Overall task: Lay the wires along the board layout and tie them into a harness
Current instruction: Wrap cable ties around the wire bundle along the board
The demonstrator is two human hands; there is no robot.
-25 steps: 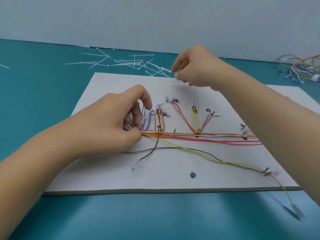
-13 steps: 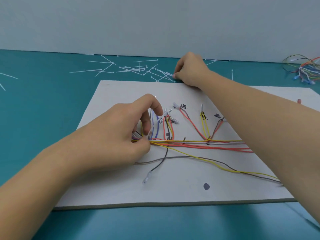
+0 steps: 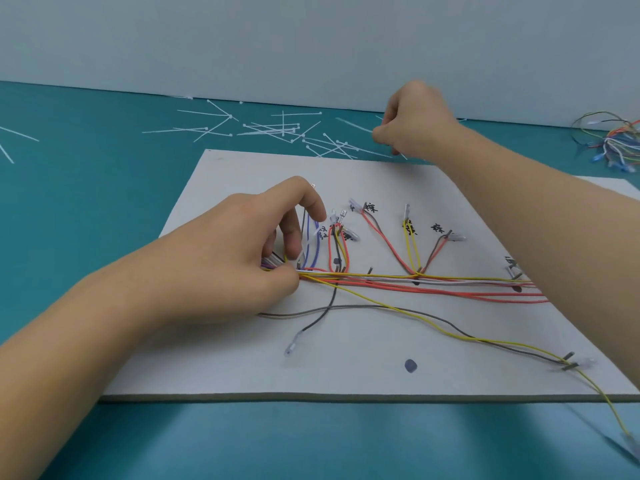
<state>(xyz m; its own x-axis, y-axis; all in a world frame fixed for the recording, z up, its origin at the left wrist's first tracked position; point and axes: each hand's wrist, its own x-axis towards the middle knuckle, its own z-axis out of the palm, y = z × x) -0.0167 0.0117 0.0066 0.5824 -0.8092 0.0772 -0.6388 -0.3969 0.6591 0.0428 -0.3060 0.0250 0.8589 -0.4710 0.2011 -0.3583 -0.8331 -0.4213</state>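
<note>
While left hand [image 3: 242, 251] pinches the wires [image 3: 381, 281] and right hand [image 3: 412, 123] grips a cable tie [image 3: 400, 155], slack could scatter them.

Single head-worn, wide-angle view, facing forward and down. It sits close above the board [image 3: 346, 368], with the wall [image 3: 311, 39] across the frame's top.

Bright even light, soft shadows, blurred edges.
</note>
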